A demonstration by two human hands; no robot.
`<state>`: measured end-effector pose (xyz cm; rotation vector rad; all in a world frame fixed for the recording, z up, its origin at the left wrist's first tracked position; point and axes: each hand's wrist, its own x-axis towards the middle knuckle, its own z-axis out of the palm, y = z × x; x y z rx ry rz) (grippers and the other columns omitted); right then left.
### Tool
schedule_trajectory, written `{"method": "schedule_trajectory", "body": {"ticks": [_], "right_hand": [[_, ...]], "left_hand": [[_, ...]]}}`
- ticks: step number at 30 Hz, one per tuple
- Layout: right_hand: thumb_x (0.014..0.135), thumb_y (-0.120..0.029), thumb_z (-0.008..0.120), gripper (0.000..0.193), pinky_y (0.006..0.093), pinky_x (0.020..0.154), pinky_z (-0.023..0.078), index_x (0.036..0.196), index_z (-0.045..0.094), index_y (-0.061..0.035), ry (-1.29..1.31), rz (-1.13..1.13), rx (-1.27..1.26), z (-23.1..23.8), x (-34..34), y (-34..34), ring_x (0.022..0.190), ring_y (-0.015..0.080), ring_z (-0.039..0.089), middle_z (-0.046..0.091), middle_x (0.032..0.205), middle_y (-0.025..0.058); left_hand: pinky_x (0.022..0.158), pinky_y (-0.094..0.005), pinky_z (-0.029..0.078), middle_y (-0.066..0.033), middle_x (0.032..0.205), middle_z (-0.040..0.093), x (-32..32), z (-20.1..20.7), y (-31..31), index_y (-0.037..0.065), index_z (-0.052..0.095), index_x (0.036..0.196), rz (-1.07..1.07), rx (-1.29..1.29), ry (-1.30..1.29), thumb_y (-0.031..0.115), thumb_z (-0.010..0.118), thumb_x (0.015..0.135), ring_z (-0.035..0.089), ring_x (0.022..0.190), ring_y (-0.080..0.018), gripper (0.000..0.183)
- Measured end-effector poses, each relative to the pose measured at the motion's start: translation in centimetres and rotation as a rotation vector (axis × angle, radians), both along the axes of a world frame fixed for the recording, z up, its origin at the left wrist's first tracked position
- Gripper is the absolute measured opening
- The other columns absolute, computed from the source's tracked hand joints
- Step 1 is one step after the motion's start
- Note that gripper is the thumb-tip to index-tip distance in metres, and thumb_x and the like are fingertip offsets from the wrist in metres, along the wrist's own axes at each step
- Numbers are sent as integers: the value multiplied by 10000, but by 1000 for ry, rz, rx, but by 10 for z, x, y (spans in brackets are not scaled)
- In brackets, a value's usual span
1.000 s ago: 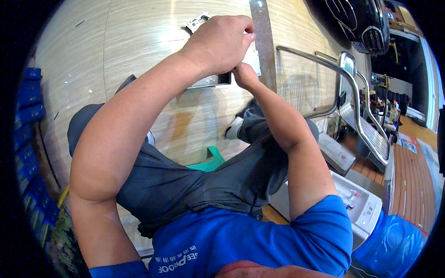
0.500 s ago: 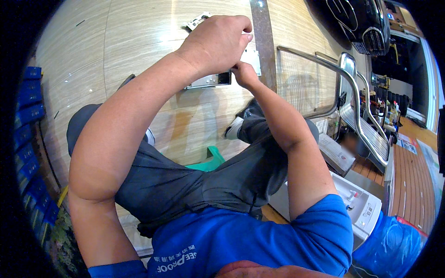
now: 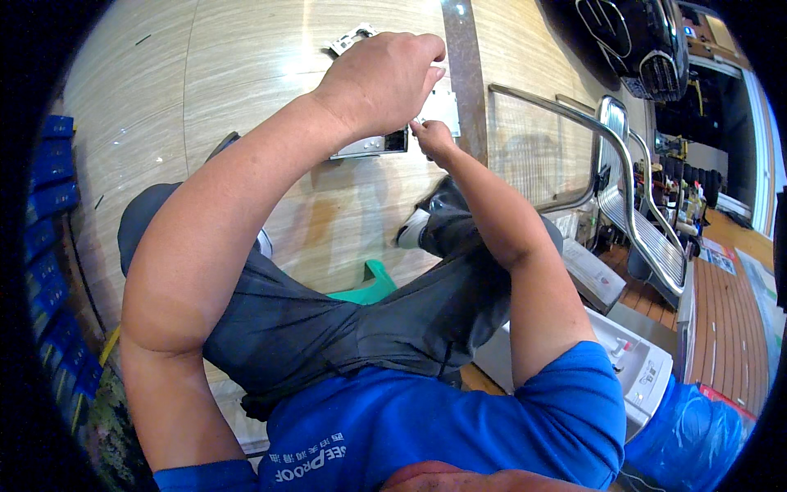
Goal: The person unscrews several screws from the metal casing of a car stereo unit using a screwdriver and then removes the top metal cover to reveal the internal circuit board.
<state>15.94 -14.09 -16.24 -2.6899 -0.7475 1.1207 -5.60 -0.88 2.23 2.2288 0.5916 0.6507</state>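
A flat grey metal case (image 3: 369, 146) with a dark opening at its right end lies on the floor before me, partly covered by my left hand. My left hand (image 3: 381, 82) arches over it with curled fingers; whatever they grip is hidden. My right hand (image 3: 436, 139) is closed in a pinch beside the case's right end, and what lies between its fingertips is too small to make out. Just beyond, a flat white panel (image 3: 447, 115) shows on the floor. Past my left wrist lies a white part with dark cut-outs (image 3: 354, 38).
Below my lap is a green plastic piece (image 3: 375, 283). A metal-framed chair (image 3: 631, 197) stands on the right, with a white water dispenser (image 3: 635, 361) nearer me. Blue bins (image 3: 53, 197) line the left edge. A large black shiny object (image 3: 635, 41) stands far right.
My right hand has shifted slightly down, and its fingers have drawn a little closer together. My left hand has dipped slightly, its thumb lower.
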Motion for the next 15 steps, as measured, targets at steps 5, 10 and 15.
{"method": "schedule_trajectory", "body": {"ticks": [5, 10, 15], "right_hand": [[919, -354, 613, 404, 475, 790, 516, 916, 694, 42, -242, 305, 72, 6, 9, -5, 862, 405, 667, 687, 897, 263], [918, -233, 574, 216, 501, 804, 513, 917, 649, -30, -353, 646, 231, 9, 10, -11, 891, 404, 656, 678, 920, 219], [939, -208, 540, 193, 483, 770, 535, 943, 640, -44, -408, 779, 192, 10, 5, -11, 894, 378, 667, 673, 951, 192]], "left_hand": [[821, -447, 525, -200, 955, 695, 1, -1, 0, 17, 656, 1064, -19, 1, 9, 210, 551, 959, 674, 897, -365, 243], [824, -450, 523, -195, 975, 694, 3, 0, -3, 18, 653, 1075, -14, 32, 8, 207, 553, 956, 672, 909, -365, 245], [827, -447, 527, -193, 978, 695, 6, -3, -2, 18, 651, 1080, -28, 34, -2, 208, 556, 954, 673, 913, -362, 247]]}}
